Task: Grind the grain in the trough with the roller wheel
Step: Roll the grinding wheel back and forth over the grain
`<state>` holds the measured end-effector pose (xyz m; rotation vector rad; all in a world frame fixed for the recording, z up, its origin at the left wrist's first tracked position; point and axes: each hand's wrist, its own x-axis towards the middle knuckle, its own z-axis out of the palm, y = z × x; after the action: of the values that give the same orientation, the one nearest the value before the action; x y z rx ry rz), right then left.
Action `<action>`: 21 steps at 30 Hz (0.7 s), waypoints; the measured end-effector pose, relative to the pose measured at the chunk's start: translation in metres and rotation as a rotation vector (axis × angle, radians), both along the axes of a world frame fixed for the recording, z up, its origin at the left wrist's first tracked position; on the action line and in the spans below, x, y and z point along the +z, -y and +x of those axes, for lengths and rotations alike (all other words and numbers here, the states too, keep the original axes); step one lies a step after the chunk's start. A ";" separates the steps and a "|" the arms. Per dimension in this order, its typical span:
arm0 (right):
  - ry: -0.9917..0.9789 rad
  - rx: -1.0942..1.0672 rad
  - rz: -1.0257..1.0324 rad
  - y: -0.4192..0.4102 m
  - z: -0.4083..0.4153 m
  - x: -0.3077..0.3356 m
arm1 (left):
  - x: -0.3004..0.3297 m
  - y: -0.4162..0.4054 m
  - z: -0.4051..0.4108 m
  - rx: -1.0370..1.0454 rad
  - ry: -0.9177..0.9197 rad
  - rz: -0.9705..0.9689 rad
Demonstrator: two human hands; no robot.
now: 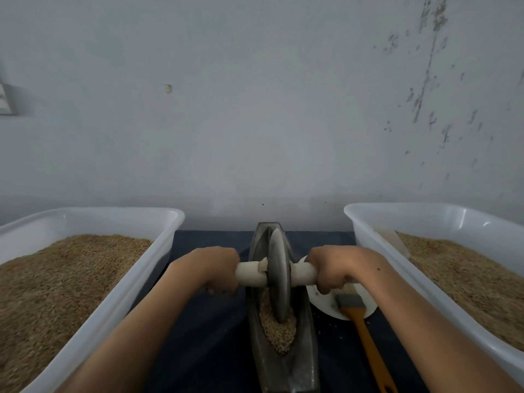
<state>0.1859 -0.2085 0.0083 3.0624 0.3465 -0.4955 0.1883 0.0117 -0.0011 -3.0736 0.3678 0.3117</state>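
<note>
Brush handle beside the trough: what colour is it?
Orange, with grey bristles; the brush shows clearly in the head view, lying right of the trough.

L hand [217, 269] & R hand [336, 268] clenched, arms fwd

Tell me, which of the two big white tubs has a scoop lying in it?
The right tub: a pale scoop lies at its far left corner. The left tub shows only grain.

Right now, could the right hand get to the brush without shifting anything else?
Probably yes. The brush lies on the white plate just below the right hand, nothing covering it. But that hand grips the roller handle and must let go first.
</note>
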 end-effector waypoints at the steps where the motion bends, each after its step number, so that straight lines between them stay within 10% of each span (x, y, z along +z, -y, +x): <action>1: -0.003 -0.002 0.007 0.000 0.000 -0.001 | 0.000 0.000 0.000 -0.003 -0.008 -0.004; 12: 0.598 0.032 0.012 -0.003 0.012 -0.023 | -0.017 0.009 0.004 0.059 0.548 0.005; 21: 0.027 -0.004 0.011 0.003 0.002 -0.001 | -0.001 0.002 0.000 0.002 0.081 0.036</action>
<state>0.1878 -0.2110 0.0073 3.0775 0.3426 -0.4529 0.1887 0.0095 -0.0023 -3.0405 0.3515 0.1908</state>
